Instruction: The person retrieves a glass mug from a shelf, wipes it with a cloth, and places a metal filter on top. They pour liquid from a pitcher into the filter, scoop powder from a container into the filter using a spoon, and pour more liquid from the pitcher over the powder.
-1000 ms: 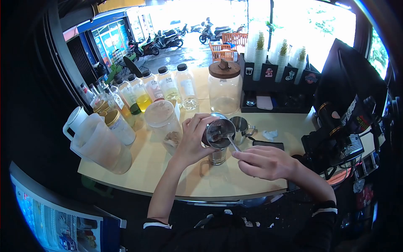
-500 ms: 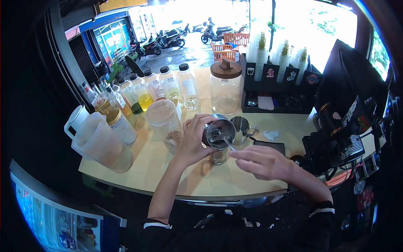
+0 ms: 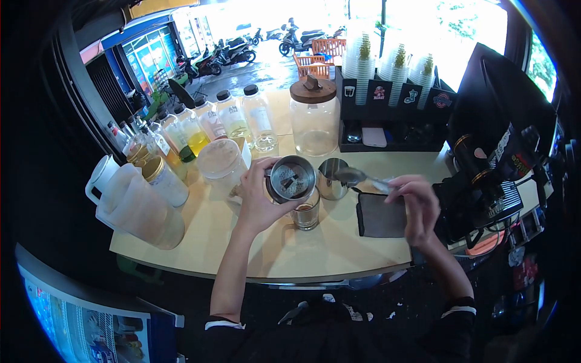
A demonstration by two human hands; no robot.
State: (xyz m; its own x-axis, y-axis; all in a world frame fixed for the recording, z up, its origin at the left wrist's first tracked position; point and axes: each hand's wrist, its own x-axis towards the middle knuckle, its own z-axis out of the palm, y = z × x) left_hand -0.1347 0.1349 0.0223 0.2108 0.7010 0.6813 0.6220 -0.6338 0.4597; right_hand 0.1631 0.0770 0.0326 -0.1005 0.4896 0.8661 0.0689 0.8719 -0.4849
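the spoon [image 3: 351, 176] is clear of the metal cup [image 3: 308, 175], pinched in my right hand [image 3: 419, 204]; my left hand [image 3: 259, 196] grips the cup beside a glass [image 3: 306, 218].

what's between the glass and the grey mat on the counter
Between the glass and the grey mat lies only bare counter, as the head view shows; the metal mug stands farther back.

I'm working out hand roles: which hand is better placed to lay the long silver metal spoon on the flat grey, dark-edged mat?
Probably the right hand: it holds the spoon, and the mat lies close by. The left hand is occupied, gripping the round steel cup farther left.
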